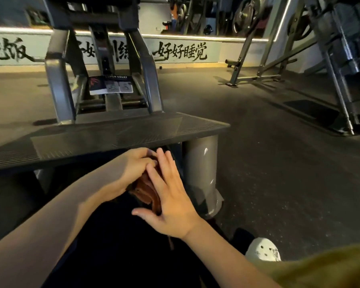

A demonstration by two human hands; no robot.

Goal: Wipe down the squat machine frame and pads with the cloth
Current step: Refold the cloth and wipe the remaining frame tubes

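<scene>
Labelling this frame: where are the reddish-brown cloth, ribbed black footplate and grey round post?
reddish-brown cloth (146,192): head view, folded middle
ribbed black footplate (112,136): head view, top surface
grey round post (200,163): head view, upper side

Cloth (147,189) between hands, footplate (104,136) beyond, support post (201,163) right

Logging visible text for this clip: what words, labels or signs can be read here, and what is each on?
"SUPER SQUAT": placard on the squat machine frame; its smaller print is too blurred.
"好好睡觉": painted on the wall.
"饭", after a character cut by the left edge: same wall.
Middle wall characters: partly hidden by the frame, not readable.
</scene>
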